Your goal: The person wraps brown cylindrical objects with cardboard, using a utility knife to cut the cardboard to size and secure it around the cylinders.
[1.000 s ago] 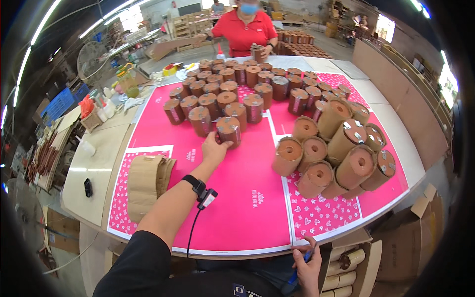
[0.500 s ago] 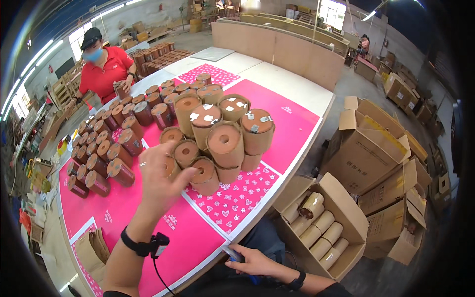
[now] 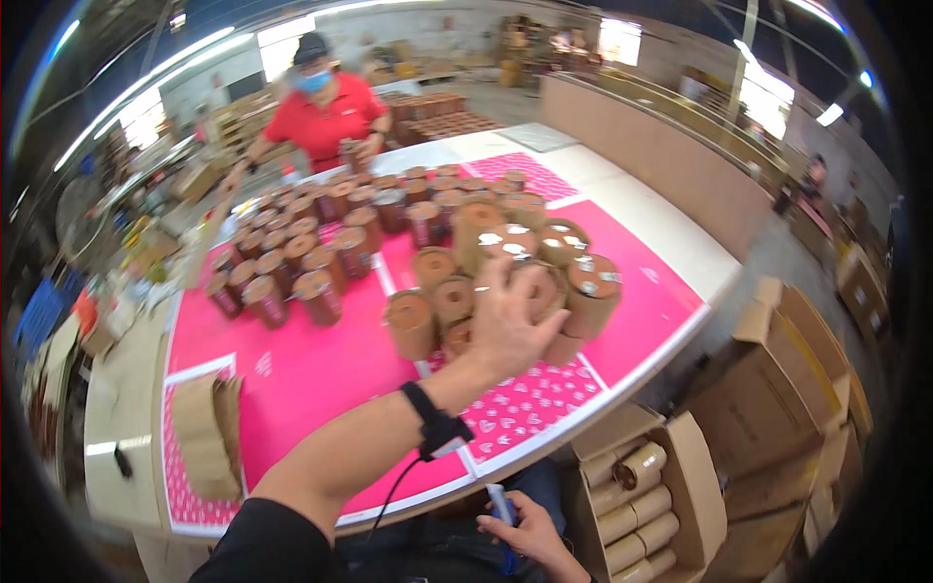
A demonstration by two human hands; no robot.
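Fingers of the left hand are spread wide over a roll in the cluster toward the right of the worktop, nothing gripped that I can see, can't tell if they're touching. Right hand is curled round a blue tool near the edge. Looks like the reaching step to me; next move probably calls for closing round its sides. Roll's roughly upright, long axis near vertical, holed end up.
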